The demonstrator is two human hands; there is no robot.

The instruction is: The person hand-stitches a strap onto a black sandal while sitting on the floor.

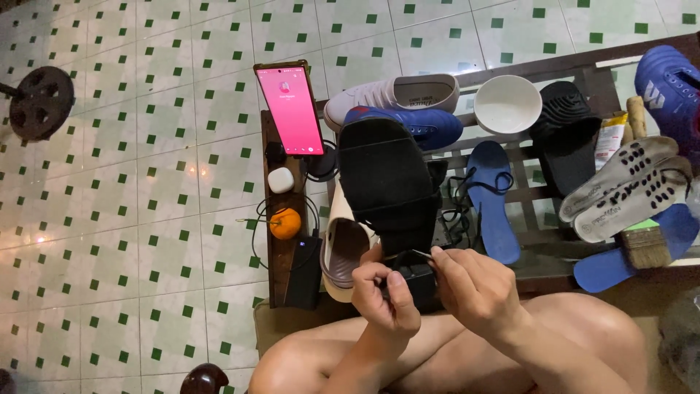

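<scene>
Phone screen (292, 109): tall rectangle, glowing pink with a small pale circle near its top, propped upright at the left end of the surface (279, 241), dark frame around it.

Packet (609, 138): small, white with yellow and red print, lying far right between the black sandal (565, 131) and the pale insoles (627, 186).
</scene>
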